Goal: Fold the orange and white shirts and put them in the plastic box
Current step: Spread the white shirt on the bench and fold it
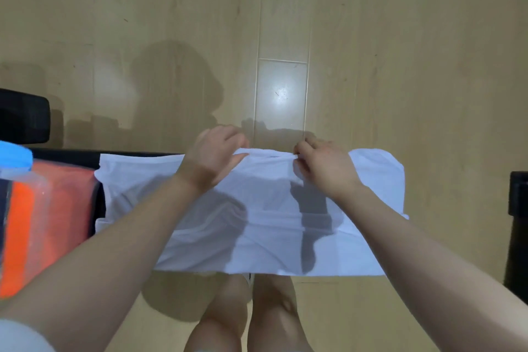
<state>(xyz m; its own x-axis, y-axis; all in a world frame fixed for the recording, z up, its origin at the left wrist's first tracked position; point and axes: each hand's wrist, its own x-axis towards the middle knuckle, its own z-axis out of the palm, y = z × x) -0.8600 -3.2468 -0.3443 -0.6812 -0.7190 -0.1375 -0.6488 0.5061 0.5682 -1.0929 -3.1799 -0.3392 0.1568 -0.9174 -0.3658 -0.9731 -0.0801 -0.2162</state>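
At the far left a clear plastic box [57, 208] holds the folded orange shirt [20, 237], with a blue lid [14, 157] lying just above it. To its right the white shirt [257, 237] hangs spread out above the wooden floor [400, 51], its left edge close beside the box. The left hand [214, 157] is closed on the shirt's upper edge left of the collar, and the right hand [323, 166] pinches that same edge right of the collar. Below the shirt the person's bare legs [248, 314] show. A dark object [517, 223] stands at the right edge.
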